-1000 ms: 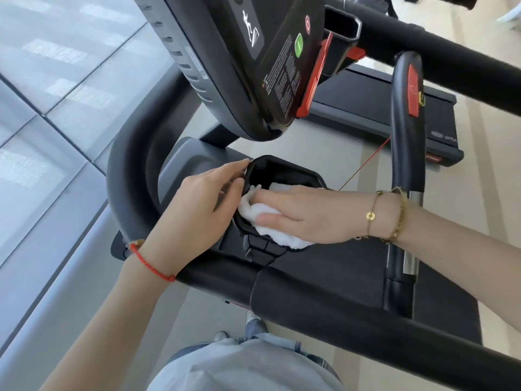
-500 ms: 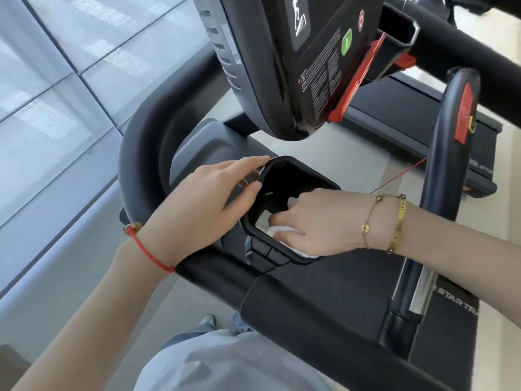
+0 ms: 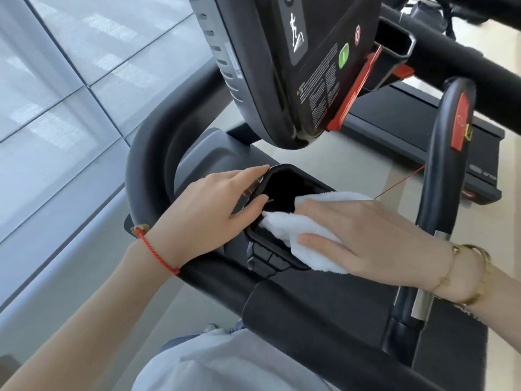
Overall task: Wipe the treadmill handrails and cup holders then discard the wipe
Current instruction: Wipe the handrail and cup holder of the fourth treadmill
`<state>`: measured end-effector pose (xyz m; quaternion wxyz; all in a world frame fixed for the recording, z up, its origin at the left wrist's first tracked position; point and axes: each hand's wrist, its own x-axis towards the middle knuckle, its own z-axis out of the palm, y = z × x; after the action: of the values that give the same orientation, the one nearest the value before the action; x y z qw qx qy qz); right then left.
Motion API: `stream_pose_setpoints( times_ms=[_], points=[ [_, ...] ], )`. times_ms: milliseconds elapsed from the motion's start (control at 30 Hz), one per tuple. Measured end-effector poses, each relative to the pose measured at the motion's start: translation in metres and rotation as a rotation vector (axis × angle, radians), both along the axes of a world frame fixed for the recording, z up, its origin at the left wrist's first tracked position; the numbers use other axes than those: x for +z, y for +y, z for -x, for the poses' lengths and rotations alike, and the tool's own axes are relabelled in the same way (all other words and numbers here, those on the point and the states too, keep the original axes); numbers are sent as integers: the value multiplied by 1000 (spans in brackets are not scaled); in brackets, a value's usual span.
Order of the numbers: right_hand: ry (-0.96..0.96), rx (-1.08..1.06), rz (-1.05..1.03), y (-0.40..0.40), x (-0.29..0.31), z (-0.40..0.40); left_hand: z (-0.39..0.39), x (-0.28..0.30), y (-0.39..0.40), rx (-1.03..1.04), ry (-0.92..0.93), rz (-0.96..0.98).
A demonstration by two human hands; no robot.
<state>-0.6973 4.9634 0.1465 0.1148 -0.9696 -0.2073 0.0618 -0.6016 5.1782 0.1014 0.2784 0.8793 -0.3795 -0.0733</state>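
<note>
wipe [image 3: 298, 235] under right hand [image 3: 375, 238] fingers, over cup holder [image 3: 277, 176] rim

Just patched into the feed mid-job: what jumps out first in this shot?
The white wipe at centre, pressed by the right hand over the near rim of the black cup holder. The left hand rests on the holder's left rim. Above hangs the treadmill console with its green button.
</note>
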Motion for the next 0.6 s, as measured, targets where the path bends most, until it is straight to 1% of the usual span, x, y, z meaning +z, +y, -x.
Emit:
stream_pose_setpoints(
  times_ms=[100,167,233,267,300,333,400,433,500,600],
  points=[
    [-298,-141,-62,0,3,12,1,-3,-1,-50,-41,-38],
    [-509,-191,-73,-3,3,12,0,-5,-1,-61,-51,-34],
    [-630,-222,-25,-4,1,7,-1,-6,0,-62,-45,-25],
    [-634,-238,13,-4,-3,3,-2,-6,1,-65,-45,-26],
    [-593,-255,35,-3,-8,-1,-2,-6,2,-71,-48,-26],
    [-510,-278,29,-1,-14,-6,-2,-7,2,-79,-49,-19],
    [-302,-345,-66,4,-26,-15,-3,-7,2,-91,-43,3],
    [-231,-378,-135,5,-29,-19,-2,-7,2,-94,-45,9],
    [-174,-426,-193,4,-34,-21,-3,-7,2,-93,-54,12],
    [-117,-473,-136,-4,-38,-14,-4,-7,2,-94,-59,12]
  ],
)
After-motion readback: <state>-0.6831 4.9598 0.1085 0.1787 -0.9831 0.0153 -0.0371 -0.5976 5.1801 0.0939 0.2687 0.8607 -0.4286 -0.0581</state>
